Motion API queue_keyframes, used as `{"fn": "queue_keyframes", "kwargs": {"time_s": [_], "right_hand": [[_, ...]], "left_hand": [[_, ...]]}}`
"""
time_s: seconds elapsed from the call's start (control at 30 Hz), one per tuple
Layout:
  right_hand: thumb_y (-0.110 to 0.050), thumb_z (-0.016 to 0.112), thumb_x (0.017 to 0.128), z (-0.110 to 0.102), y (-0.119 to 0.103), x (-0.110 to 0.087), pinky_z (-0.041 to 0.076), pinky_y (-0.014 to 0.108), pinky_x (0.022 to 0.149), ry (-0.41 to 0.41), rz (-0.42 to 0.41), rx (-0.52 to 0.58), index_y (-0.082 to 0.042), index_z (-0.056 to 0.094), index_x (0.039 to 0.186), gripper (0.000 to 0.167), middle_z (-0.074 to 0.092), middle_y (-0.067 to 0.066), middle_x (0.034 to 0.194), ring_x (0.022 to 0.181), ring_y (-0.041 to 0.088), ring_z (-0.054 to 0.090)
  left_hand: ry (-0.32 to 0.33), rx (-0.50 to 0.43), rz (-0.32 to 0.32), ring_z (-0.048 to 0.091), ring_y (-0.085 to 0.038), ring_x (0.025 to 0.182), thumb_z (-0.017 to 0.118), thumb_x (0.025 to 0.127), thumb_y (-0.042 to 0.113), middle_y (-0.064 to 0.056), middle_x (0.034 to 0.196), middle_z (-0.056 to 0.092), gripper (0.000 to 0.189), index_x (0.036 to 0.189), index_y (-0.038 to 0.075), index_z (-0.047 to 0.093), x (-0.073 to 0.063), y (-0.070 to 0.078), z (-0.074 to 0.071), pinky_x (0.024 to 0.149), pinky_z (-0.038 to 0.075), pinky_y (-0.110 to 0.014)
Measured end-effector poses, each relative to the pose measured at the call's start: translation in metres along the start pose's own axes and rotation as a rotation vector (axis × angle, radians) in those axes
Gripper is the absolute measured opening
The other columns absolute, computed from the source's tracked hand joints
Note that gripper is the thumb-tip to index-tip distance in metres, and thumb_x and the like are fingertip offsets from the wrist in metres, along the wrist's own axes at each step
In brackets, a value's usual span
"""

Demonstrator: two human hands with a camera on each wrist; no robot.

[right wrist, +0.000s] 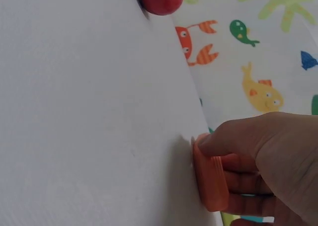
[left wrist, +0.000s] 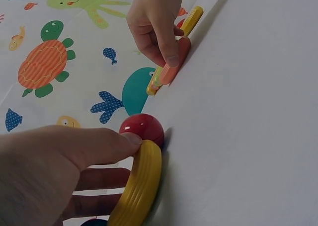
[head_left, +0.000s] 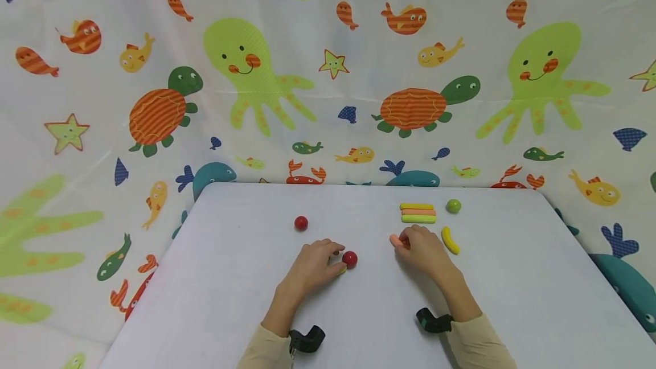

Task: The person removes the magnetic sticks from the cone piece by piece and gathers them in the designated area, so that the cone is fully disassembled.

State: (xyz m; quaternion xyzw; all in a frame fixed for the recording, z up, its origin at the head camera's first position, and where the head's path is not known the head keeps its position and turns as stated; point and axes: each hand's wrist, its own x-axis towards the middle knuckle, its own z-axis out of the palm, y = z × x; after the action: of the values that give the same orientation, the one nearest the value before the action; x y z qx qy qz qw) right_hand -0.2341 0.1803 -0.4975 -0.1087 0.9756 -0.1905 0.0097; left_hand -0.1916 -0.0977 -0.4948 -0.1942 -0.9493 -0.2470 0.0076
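Observation:
My left hand [head_left: 316,263] holds a ridged, curved yellow clay stick [left wrist: 140,186], thumb at its upper end and fingers behind it. Touching that end is a shiny red ball [head_left: 350,259] on the table. My right hand [head_left: 422,248] pinches a ridged salmon-orange clay stick [right wrist: 210,181] between thumb and fingers, low over the white surface. Just beyond the right hand lies a row of three clay sticks [head_left: 418,213], yellow, orange and yellow-green. To its right, a second curved yellow stick [head_left: 450,240] rests on the table.
A second red ball [head_left: 301,223] sits farther back on the left of the white table [head_left: 225,300]. At the back right is a green ball [head_left: 453,206]. Behind the table's far edge hangs a white cloth [head_left: 359,95] printed with sea animals.

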Motion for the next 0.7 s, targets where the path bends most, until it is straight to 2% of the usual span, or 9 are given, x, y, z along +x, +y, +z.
{"fn": "queue_keyframes", "kwargs": {"time_s": [0.23, 0.43, 0.57, 0.7], "right_hand": [[-0.027, 0.071, 0.091, -0.004, 0.01, -0.003, 0.053, 0.04, 0.08, -0.024, 0.04, 0.012, -0.004, 0.07, 0.101, 0.026, 0.061, 0.006, 0.086, 0.08, 0.02, 0.052], [-0.025, 0.069, 0.091, -0.009, 0.014, -0.008, 0.053, 0.038, 0.076, -0.013, 0.062, 0.001, -0.001, 0.07, 0.099, 0.025, 0.06, 0.007, 0.083, 0.078, 0.021, 0.052], [-0.024, 0.068, 0.092, -0.012, 0.015, -0.013, 0.052, 0.04, 0.075, -0.002, 0.083, -0.026, 0.0, 0.07, 0.098, 0.026, 0.061, 0.008, 0.082, 0.076, 0.022, 0.053], [-0.027, 0.066, 0.093, -0.015, 0.017, -0.017, 0.051, 0.042, 0.075, 0.011, 0.103, -0.052, 0.0, 0.069, 0.096, 0.027, 0.06, 0.007, 0.08, 0.075, 0.023, 0.053]], "left_hand": [[0.005, -0.001, -0.022, 0.066, -0.019, 0.099, 0.072, 0.088, 0.029, 0.0, 0.103, 0.072, 0.032, 0.116, 0.013, 0.073, -0.005, 0.004, -0.001, 0.086, 0.048, -0.044], [-0.029, -0.018, -0.052, 0.066, -0.018, 0.1, 0.072, 0.088, 0.031, 0.001, 0.103, 0.072, 0.028, 0.11, 0.015, 0.075, -0.011, 0.005, -0.003, 0.091, 0.048, -0.048], [-0.047, -0.012, -0.043, 0.064, -0.015, 0.094, 0.072, 0.087, 0.031, 0.003, 0.099, 0.071, 0.025, 0.106, 0.015, 0.076, -0.014, 0.004, -0.003, 0.087, 0.047, -0.044], [-0.04, 0.004, -0.021, 0.061, -0.011, 0.087, 0.073, 0.085, 0.031, 0.005, 0.093, 0.07, 0.022, 0.101, 0.016, 0.076, -0.017, 0.004, -0.004, 0.082, 0.046, -0.04]]}}
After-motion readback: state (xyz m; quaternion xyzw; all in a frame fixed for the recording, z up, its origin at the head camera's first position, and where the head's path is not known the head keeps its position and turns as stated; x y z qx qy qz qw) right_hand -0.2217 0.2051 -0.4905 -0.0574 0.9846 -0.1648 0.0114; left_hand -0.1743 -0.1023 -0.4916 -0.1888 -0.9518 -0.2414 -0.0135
